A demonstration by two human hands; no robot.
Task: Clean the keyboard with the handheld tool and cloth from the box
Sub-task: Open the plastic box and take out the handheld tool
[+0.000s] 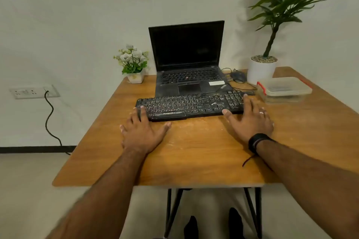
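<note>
Resting flat at either end of the keyboard (191,105), both hands lie with fingers straight and spread, gripping nothing. The left hand (142,132) sits on the table (194,161) at the keyboard's near left corner, fingertips touching its edge. The right hand (250,120) covers the right end, fingers reaching over the number keys.

From this single head view, the keyboard lies across the table just in front of a laptop (187,60), and pale dust speckles its keys and the wood near it. It looks like a stiff, light plastic slab that should slide easily on the smooth top, so it is best steadied or lifted by its two short ends, as the hands are placed now, rather than by the keys, which could pop off under a pinch. Its cable seems to trail from the back right toward the mouse (238,76) and may tug if the keyboard is pulled far.

The box (284,89) stands just beside the keyboard's right end, lid on, with red clips. It is clear plastic, probably light and a little flexible; the clips are the place to take hold. Whether the tool and cloth are inside I cannot tell through the cloudy walls.
</note>
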